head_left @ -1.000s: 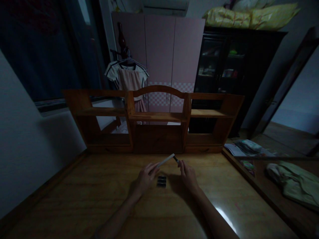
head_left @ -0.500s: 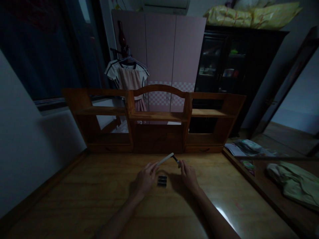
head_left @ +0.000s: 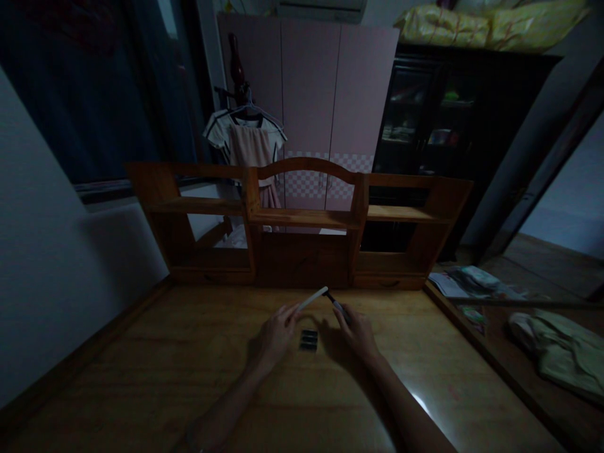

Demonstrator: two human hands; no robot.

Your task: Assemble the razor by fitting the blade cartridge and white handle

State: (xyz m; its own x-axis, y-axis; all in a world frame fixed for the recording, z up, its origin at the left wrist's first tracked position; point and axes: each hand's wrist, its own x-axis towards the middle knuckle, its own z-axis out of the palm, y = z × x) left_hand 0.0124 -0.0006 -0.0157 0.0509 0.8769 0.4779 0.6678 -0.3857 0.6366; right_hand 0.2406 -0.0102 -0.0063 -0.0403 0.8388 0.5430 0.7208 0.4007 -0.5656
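Note:
My left hand (head_left: pixel 278 330) is closed around the lower end of a slim white stick (head_left: pixel 312 297) that slants up to the right. In my right hand (head_left: pixel 357 331) is a slim dark tool with a grey section (head_left: pixel 335 302), angled up to the left. Its dark tip meets the upper end of the white stick, just above the wooden tabletop (head_left: pixel 198 358). The exact kind of both pieces is too small and dim to make out. Between my forearms lies a small black piece in three sections (head_left: pixel 309 340), flat on the table.
A wooden shelf unit (head_left: pixel 306 218) stands along the table's far edge. Raised wooden rims (head_left: pixel 476 349) border the sides. To the right are papers (head_left: pixel 465 281) and a pale green cloth (head_left: pixel 561 352). Hanging clothes (head_left: pixel 248 141) and a pink wardrobe (head_left: pixel 309 88) are behind.
My right hand has shifted its hold on the dark tool, with fingers further along it and more of the grey section showing. The camera view has moved slightly.

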